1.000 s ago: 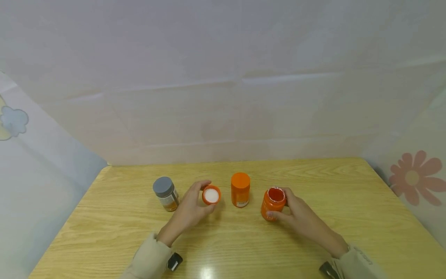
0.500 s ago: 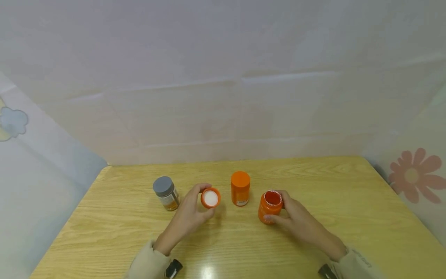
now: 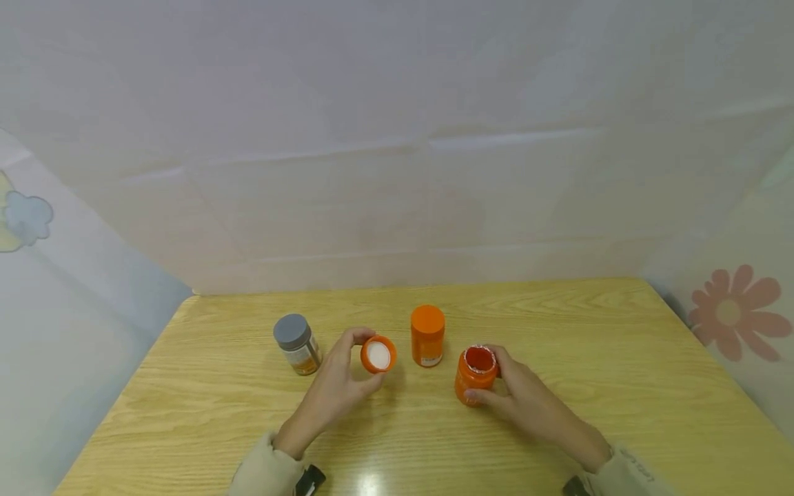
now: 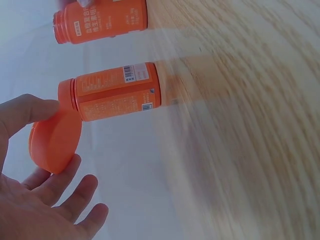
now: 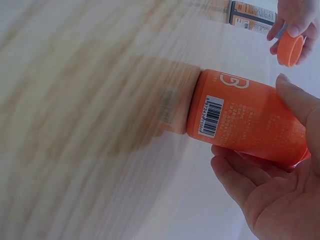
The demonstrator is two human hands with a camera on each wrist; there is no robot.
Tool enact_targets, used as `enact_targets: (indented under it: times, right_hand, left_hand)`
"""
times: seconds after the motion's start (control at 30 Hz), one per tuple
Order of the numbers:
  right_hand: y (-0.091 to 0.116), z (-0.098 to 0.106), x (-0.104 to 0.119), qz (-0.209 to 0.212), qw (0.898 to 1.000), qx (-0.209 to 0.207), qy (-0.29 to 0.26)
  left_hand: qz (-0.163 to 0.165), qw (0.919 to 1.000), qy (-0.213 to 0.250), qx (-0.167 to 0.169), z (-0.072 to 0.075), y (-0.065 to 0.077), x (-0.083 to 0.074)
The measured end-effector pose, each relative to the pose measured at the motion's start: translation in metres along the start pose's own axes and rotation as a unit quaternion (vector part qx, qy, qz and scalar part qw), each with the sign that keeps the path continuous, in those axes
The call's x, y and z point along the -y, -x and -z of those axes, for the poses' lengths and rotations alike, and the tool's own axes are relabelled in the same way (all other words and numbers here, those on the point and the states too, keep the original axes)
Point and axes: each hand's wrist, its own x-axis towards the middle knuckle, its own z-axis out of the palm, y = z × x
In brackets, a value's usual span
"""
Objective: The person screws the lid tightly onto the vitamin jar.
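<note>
My left hand (image 3: 338,384) pinches an orange screw cap (image 3: 378,355) between thumb and fingers, its white-lined inside turned toward the head camera. The same cap (image 4: 56,140) shows its orange outer side in the left wrist view. With thumb and fingers around its upper part, my right hand (image 3: 527,399) holds an uncapped orange bottle (image 3: 475,379). Bits of torn white seal ring its mouth. In the right wrist view the bottle (image 5: 240,117) has a barcode near its base, close over the table. A second orange bottle (image 3: 428,337), capped, stands upright between the hands.
A bottle with a grey lid (image 3: 296,343) stands left of my left hand. The wooden table (image 3: 558,331) ends at a pale sheet (image 3: 372,172) behind, with more printed sheeting at both sides.
The uncapped bottle has moved left and toward me in my right hand. The cap in my left hand has shifted slightly nearer to me. The standing bottles have stayed put.
</note>
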Motion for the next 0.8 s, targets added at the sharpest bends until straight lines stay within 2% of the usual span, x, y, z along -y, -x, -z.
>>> enact_targets:
  times: [0.27,0.47,0.8]
  right_hand:
    - [0.001,-0.004,0.001,0.009,1.0,0.0,0.004]
    - [0.001,-0.008,0.005,-0.008,1.0,0.003,0.002]
    - [0.001,-0.012,0.013,0.001,1.0,0.021,-0.003]
  left_hand:
    - [0.013,0.9998,0.011,0.005,0.001,0.003,-0.004]
    - [0.005,0.9999,0.012,0.003,0.002,0.006,-0.007]
    - [-0.017,0.9999,0.001,0.004,0.002,0.007,-0.012]
